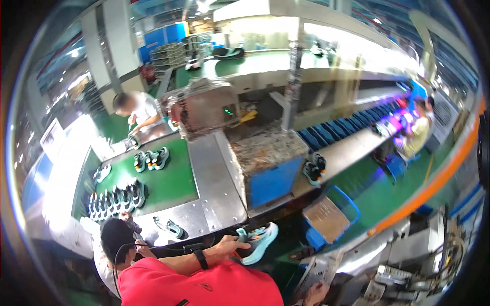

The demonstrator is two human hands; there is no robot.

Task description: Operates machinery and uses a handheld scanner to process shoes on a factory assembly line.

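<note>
My left hand (236,246), with a black watch on the wrist, is closed around the heel end of a sneaker (261,243). The sneaker has a pale aqua sole and a dark upper with orange touches, and its toe points up to the right. It is held in the air, off the near edge of the metal table (217,178). Low in the picture my right hand (317,292) is beside a metal machine part (321,265). Its fingers are small and partly hidden, so their grip does not show.
Several sneakers (117,198) stand in rows on a green belt (173,178); another shoe (169,227) lies on the metal edge. Co-workers are near left, far left and far right. A blue cart (326,219) and machinery (403,270) stand to the right.
</note>
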